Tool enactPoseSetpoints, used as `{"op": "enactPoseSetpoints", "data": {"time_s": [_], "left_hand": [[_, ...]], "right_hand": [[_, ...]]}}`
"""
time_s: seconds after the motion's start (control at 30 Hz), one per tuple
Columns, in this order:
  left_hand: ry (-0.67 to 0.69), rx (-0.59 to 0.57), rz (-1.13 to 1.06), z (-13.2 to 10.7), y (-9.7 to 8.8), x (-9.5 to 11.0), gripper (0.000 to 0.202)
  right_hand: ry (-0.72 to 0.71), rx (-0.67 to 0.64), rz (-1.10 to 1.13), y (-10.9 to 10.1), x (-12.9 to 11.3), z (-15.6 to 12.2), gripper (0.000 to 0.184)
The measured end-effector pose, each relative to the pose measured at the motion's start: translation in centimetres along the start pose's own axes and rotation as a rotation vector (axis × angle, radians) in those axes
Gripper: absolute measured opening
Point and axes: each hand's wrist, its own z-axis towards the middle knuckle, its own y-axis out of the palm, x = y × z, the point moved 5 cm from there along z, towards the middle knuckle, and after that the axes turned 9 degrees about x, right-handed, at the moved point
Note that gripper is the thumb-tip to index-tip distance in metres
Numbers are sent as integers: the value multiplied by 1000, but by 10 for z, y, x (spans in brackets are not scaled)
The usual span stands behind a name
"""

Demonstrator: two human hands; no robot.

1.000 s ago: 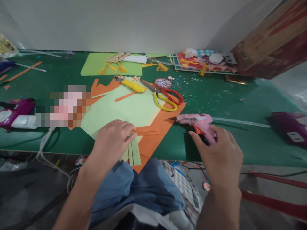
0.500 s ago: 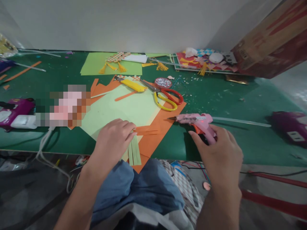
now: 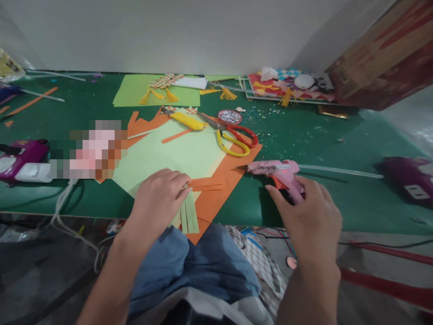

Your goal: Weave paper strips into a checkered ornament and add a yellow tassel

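My left hand (image 3: 160,196) lies palm down near the table's front edge, fingers curled onto thin light green paper strips (image 3: 189,216) that hang over the edge. Under them lie an orange sheet (image 3: 216,198) and a light green sheet (image 3: 172,155). My right hand (image 3: 309,219) is wrapped round the handle of a pink hot glue gun (image 3: 275,170), whose nozzle points left at the orange sheet. A clear glue stick (image 3: 338,172) juts out of the gun's back.
Scissors (image 3: 235,137) with red and yellow handles and a yellow utility knife (image 3: 186,119) lie behind the sheets. Purple glue guns rest at far left (image 3: 20,158) and far right (image 3: 409,178). Woven paper crafts (image 3: 287,85), another green sheet (image 3: 135,92) and a cardboard box (image 3: 382,58) sit at the back.
The glue gun and my right hand have shifted slightly left. My left hand's fingers have moved a little on the strips.
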Motion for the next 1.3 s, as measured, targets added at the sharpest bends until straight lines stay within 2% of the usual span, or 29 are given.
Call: {"op": "enactPoseSetpoints", "data": {"time_s": [0.27, 0.4, 0.53, 0.7, 0.87, 1.3], "left_hand": [[31, 19, 0, -5, -1, 1, 11], [68, 63, 42, -3, 1, 3, 22], [173, 123, 135, 1, 3, 9, 27], [359, 164, 263, 4, 4, 19, 20], [450, 179, 294, 8, 4, 25, 17], [485, 163, 296, 12, 3, 26, 20]], "right_hand": [[11, -23, -8, 1, 0, 0, 62], [16, -31, -1, 0, -1, 0, 59], [26, -55, -7, 1, 0, 1, 60], [16, -19, 1, 3, 2, 2, 69], [-6, 11, 12, 3, 2, 1, 69], [-31, 22, 24, 2, 4, 0, 64]]}}
